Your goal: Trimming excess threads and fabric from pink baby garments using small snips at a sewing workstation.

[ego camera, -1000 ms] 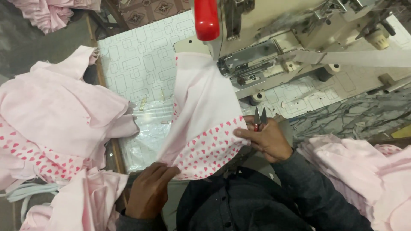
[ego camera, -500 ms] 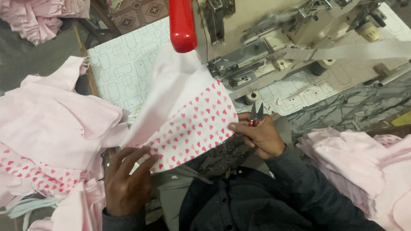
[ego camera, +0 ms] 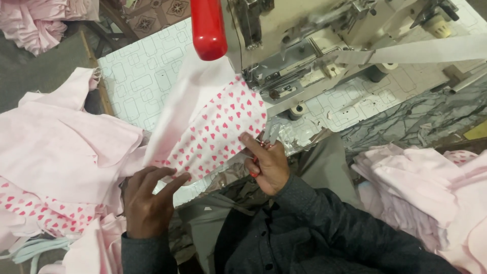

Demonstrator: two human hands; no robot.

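Sewing workshop seen from above, counter [ego camera: 137, 76] covered in a white sheet with grey rounded-rectangle pattern. Top left corner: heap of pink cloth [ego camera: 35, 23] on dark floor, cut off by the frame edge. Left side: big pile of pale pink garments [ego camera: 56, 147], some red-heart print showing at its lower edge, light blue strips below, partly cut off.

Left hand [ego camera: 147, 200] sits low left of centre, fingers spread flat, fingertips pressing the lower edge of the heart-print fabric [ego camera: 218, 132]; open palm-down, not gripping as far as visible. That fabric is white with red hearts, joined to a plain pale pink panel, lying at the counter's front edge, upper end running up under the sewing machine [ego camera: 304, 45]. Red cylinder-shaped part [ego camera: 208, 28] hangs at top centre in front of the machine, blurred.

Right hand [ego camera: 266, 162] touches the fabric's right edge, fingers curled around small red-handled snips [ego camera: 261, 147]; blades mostly hidden, hard to make out. Crinkled clear plastic lies by it.

White tape strip [ego camera: 421, 50] runs across the machine to the right edge. Lower right: stack of pink garments [ego camera: 421, 187], cut off. Dark sleeves and dark top at bottom.
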